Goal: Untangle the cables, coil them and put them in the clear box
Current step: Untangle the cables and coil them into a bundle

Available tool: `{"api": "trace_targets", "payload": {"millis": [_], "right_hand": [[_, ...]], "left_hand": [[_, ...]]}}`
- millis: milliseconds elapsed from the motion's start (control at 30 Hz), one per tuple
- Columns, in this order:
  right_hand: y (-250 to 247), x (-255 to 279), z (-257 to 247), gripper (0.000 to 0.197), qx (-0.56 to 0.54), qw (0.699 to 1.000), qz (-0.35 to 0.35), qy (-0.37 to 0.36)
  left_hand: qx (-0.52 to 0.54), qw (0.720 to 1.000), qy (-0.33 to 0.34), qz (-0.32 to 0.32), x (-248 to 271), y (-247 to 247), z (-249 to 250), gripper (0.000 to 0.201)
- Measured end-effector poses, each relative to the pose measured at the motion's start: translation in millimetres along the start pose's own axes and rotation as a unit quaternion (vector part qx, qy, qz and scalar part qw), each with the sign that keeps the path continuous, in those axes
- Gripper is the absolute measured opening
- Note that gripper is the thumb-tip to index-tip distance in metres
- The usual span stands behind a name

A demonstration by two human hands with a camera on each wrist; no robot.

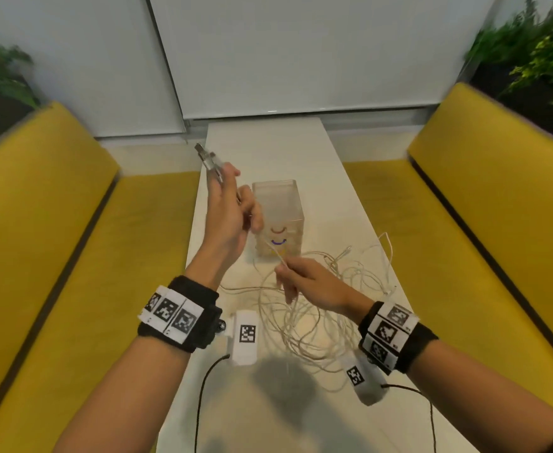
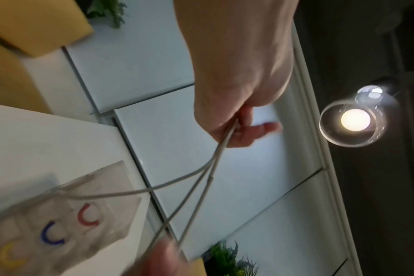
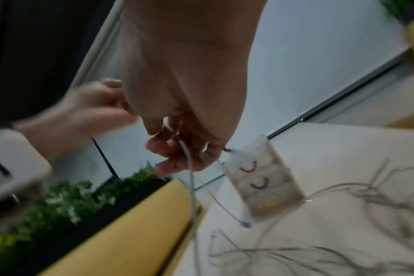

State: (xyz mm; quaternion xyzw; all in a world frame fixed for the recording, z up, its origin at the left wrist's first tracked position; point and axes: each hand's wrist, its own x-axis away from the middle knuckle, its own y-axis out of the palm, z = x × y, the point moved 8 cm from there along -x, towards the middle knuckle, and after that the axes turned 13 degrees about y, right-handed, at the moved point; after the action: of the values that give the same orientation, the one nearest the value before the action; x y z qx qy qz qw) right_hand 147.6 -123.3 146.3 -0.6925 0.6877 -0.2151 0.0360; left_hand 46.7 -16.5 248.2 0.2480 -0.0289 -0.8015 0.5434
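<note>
A tangle of thin white cables (image 1: 317, 308) lies on the white table (image 1: 268, 148) in front of the clear box (image 1: 278, 217), which stands upright and bears red, blue and yellow arcs. My left hand (image 1: 232, 204) is raised beside the box and grips cable strands (image 2: 215, 160), with a USB plug end (image 1: 205, 156) sticking up above its fingers. Lower down, my right hand (image 1: 298, 279) pinches a cable strand (image 3: 189, 168) just in front of the box. Strands run between the two hands.
Yellow benches (image 1: 56, 223) flank the narrow table on both sides. Green plants (image 1: 536, 53) stand behind the bench backs. White blinds (image 1: 301, 53) close the far end. Black wires hang from my wrist cameras (image 1: 244, 336) near the table's near edge.
</note>
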Motion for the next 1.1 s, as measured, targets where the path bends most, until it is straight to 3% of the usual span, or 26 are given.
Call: {"api": "trace_targets", "payload": {"millis": [133,233,333,433,533,633,767,833,933,1033,1100], "right_hand": [[-17.6,1.7,30.6,0.047,0.073,0.996,0.016,0.052],[-30.8,0.9,22.6,0.044,-0.037,0.996,0.014,0.077],[-30.9,4.4,-3.3,0.034,-0.129,0.988,-0.014,0.079],[-30.8,11.3,-24.3,0.034,-0.183,0.979,-0.054,0.078],[-29.5,17.7,-25.1,0.035,-0.237,0.964,-0.086,0.084],[-30.4,21.4,-19.9,0.028,-0.241,0.965,-0.088,0.061],[-26.5,28.0,13.7,0.029,-0.214,0.97,-0.093,0.067],[-20.5,33.7,42.0,0.033,-0.145,0.98,-0.096,0.099],[-14.3,40.3,77.1,0.041,-0.022,0.985,-0.088,0.144],[-17.3,40.2,78.2,0.041,-0.047,0.983,-0.076,0.16],[-23.0,36.1,62.6,0.041,-0.074,0.985,-0.06,0.144]], "left_hand": [[-0.119,0.989,0.022,-0.08,-4.8,1.3,12.6,0.002],[-0.214,0.962,0.005,-0.171,3.4,6.2,-5.1,0.004],[-0.282,0.911,-0.011,-0.301,27.7,27.2,-28.7,0.011],[-0.304,0.889,0.004,-0.343,36.9,35.5,-34.2,0.021],[-0.337,0.88,0.011,-0.336,27.3,28.9,-29.0,0.043],[-0.35,0.887,0.041,-0.299,17.7,22.1,-19.8,0.044],[-0.279,0.952,0.081,-0.093,-9.8,-12.7,13.3,0.035],[-0.252,0.962,0.101,0.014,-21.8,-37.3,32.9,0.035],[-0.249,0.95,0.14,0.125,-32.2,-65.2,57.7,0.034],[-0.264,0.946,0.149,0.117,-31.8,-62.3,61.2,0.024],[-0.285,0.946,0.147,0.04,-24.4,-42.1,53.4,0.024]]}}
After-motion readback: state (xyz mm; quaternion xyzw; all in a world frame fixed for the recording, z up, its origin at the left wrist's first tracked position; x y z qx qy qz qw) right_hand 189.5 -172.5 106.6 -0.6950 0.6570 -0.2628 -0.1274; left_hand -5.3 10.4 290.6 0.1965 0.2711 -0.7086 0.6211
